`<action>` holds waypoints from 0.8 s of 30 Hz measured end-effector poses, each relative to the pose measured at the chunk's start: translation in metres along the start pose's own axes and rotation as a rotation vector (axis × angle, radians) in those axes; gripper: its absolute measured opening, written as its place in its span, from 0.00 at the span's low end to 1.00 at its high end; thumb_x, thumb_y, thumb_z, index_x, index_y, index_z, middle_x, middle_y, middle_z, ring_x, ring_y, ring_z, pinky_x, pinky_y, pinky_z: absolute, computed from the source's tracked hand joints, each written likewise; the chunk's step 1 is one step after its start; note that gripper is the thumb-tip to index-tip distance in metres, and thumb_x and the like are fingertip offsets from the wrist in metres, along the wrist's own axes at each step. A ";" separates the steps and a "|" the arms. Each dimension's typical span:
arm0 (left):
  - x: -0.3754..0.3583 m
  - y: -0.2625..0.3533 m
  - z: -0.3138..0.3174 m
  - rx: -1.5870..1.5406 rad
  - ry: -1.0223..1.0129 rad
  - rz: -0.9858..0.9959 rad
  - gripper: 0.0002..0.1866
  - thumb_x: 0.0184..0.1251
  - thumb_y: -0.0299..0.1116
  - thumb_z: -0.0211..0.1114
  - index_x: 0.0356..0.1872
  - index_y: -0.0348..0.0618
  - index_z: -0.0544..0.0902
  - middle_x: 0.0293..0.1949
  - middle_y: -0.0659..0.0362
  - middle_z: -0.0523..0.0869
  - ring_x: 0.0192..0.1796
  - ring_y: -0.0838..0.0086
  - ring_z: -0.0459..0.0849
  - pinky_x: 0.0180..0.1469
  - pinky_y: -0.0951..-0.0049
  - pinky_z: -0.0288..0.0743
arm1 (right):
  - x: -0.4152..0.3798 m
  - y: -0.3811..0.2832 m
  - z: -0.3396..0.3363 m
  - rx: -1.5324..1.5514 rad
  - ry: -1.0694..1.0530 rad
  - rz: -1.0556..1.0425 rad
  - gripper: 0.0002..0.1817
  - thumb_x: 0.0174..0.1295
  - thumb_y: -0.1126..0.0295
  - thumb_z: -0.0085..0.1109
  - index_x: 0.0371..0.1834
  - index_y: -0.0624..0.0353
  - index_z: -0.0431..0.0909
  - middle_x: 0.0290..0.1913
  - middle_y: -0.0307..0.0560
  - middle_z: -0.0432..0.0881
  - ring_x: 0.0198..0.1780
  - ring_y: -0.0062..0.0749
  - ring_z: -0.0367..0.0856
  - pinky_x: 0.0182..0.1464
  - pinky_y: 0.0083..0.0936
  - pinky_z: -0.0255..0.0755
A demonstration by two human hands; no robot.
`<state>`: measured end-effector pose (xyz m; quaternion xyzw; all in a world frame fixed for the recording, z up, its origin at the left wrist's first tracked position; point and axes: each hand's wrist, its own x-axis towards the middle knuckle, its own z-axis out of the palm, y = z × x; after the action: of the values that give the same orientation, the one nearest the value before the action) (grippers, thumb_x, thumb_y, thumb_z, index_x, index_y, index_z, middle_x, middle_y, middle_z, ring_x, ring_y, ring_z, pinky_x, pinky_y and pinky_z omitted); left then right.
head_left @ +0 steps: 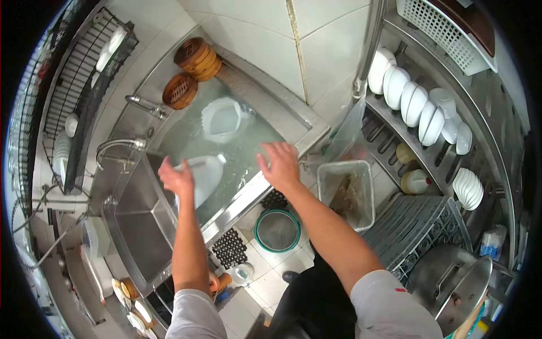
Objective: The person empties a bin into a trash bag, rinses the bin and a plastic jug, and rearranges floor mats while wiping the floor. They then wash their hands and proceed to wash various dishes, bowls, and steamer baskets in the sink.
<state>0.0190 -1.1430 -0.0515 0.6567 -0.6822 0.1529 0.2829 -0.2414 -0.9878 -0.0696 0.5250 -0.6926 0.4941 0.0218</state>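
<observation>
Cloudy water fills the large steel sink [257, 133] in front of me. A translucent white plastic jug [208, 176] lies tilted in the water, with its narrow end pointing up and right. My left hand [177, 178] is at the jug's left side, near the divider, fingers apart and overlapping the jug's edge in this view. Over the sink's front right side is my right hand [280, 165], its fingers spread and nothing in it. Farther back in the water floats a white, wide-mouthed plastic container [221, 118], away from both hands.
Bamboo steamer baskets [197, 59] stand at the sink's back corner. Two faucets [121, 144] rise at left, beside a second basin [141, 243]. On the right, a steel rack holds white bowls [415, 104]. A plastic bin [345, 195] and a green-rimmed bucket [277, 231] are below.
</observation>
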 end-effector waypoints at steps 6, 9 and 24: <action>0.010 0.150 0.132 0.167 -0.701 0.245 0.23 0.59 0.44 0.63 0.53 0.46 0.76 0.46 0.52 0.85 0.51 0.57 0.81 0.54 0.55 0.68 | 0.002 0.012 0.028 -0.061 -0.101 0.023 0.13 0.56 0.67 0.60 0.16 0.53 0.71 0.20 0.41 0.77 0.26 0.39 0.77 0.38 0.35 0.66; 0.012 0.156 0.195 0.140 -0.630 0.312 0.17 0.63 0.41 0.56 0.49 0.44 0.76 0.40 0.52 0.86 0.45 0.53 0.84 0.49 0.54 0.71 | 0.003 0.013 0.029 -0.087 -0.109 0.020 0.13 0.55 0.67 0.61 0.16 0.52 0.70 0.19 0.40 0.76 0.25 0.38 0.76 0.36 0.34 0.66; 0.106 -0.062 -0.053 -0.580 -0.156 -0.195 0.09 0.56 0.30 0.65 0.30 0.37 0.75 0.26 0.60 0.80 0.28 0.78 0.75 0.32 0.70 0.73 | 0.005 0.006 0.018 -0.094 -0.071 0.048 0.13 0.59 0.65 0.58 0.18 0.53 0.73 0.21 0.42 0.79 0.29 0.39 0.79 0.39 0.35 0.68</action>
<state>0.0924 -1.2037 0.0426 0.6206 -0.6509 -0.1265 0.4186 -0.2388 -1.0043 -0.0802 0.5239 -0.7277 0.4425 0.0099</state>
